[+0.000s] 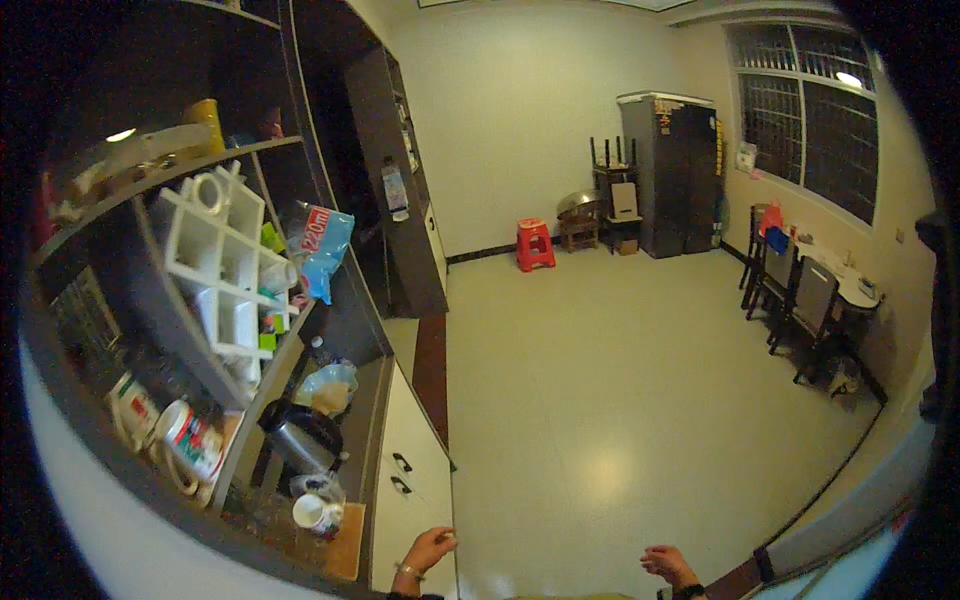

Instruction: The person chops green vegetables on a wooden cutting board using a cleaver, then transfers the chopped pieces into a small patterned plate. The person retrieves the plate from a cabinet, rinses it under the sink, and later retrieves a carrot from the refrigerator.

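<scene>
My left hand [430, 550], with a bracelet at the wrist, hangs at the bottom of the view. It is in front of the white cabinet doors [411, 480], and its fingers are loosely bent around nothing visible. Lower right, my right hand [666, 564] hovers over the pale tiled floor [600, 390]. A dark band circles that wrist, and the hand appears to hold nothing. Nearest to the left hand on the counter are a wooden board [348, 544] and a white cup [309, 511]. Behind them stands a steel electric kettle [304, 439].
A dark shelf unit on the left bears a white lattice rack [236, 259], a blue plastic packet [328, 244] and a white tub [189, 439]. Far off are a red plastic stool [534, 245] and a dark refrigerator [664, 176]. Chairs [814, 296] line a narrow table [844, 274] on the right.
</scene>
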`<act>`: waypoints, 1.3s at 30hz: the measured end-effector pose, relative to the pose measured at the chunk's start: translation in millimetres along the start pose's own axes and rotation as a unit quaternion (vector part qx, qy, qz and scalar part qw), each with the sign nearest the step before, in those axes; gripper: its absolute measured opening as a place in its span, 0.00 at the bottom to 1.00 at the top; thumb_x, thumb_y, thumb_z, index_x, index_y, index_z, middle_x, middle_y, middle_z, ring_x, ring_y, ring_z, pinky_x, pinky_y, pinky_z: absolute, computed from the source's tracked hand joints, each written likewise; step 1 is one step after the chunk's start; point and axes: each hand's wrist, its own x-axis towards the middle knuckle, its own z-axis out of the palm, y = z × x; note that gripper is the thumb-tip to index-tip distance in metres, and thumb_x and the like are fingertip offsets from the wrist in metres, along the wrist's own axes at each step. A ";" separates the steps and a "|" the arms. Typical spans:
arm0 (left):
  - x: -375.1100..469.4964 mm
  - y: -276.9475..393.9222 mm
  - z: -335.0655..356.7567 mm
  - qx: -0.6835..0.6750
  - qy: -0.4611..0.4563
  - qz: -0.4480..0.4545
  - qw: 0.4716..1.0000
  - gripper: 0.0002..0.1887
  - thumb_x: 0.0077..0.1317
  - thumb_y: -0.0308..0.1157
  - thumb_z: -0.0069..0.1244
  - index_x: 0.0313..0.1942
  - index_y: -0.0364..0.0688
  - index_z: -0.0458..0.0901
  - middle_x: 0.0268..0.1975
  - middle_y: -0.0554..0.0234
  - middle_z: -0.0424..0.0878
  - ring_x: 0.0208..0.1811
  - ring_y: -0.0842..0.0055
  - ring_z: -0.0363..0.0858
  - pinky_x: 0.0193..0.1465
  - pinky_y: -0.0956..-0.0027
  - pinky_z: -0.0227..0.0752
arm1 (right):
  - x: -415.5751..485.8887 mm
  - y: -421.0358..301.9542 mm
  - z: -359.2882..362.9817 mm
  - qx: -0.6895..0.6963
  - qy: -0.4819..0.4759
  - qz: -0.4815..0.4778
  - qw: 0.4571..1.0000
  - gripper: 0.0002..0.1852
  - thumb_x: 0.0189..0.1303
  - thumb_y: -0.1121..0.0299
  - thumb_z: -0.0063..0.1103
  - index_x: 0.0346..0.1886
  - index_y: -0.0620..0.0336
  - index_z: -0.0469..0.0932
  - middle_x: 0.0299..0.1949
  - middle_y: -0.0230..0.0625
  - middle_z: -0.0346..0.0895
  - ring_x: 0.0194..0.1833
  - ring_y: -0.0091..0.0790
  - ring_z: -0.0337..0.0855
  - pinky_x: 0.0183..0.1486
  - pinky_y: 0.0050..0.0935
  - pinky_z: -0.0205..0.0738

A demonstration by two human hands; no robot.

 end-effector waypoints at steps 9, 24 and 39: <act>296.9 163.8 82.1 0.083 -0.202 0.159 0.963 0.22 0.64 0.40 0.53 0.55 0.40 0.73 0.47 0.58 0.80 0.49 0.73 0.77 0.53 0.67 0.71 | 47.3 -64.4 -126.8 -0.099 0.112 -0.001 0.989 0.13 0.65 0.62 0.53 0.43 0.61 0.76 0.24 0.35 0.74 0.20 0.26 0.69 0.28 0.25 0.67; 578.3 243.1 111.9 0.023 -0.019 -0.019 0.999 0.21 0.58 0.33 0.57 0.52 0.35 0.76 0.33 0.62 0.81 0.30 0.81 0.77 0.32 0.77 0.72 | 439.5 -574.8 -96.4 -0.057 0.007 -0.119 0.991 0.16 0.61 0.63 0.58 0.47 0.65 0.76 0.36 0.34 0.80 0.34 0.27 0.80 0.38 0.24 0.75; 1033.9 520.2 387.6 0.047 -0.264 0.124 0.955 0.19 0.60 0.30 0.55 0.52 0.36 0.75 0.40 0.60 0.82 0.42 0.77 0.79 0.47 0.73 0.74 | 522.1 -659.9 -299.1 0.209 0.280 -0.031 0.937 0.11 0.59 0.63 0.58 0.33 0.62 0.78 0.28 0.37 0.80 0.25 0.28 0.79 0.26 0.26 0.76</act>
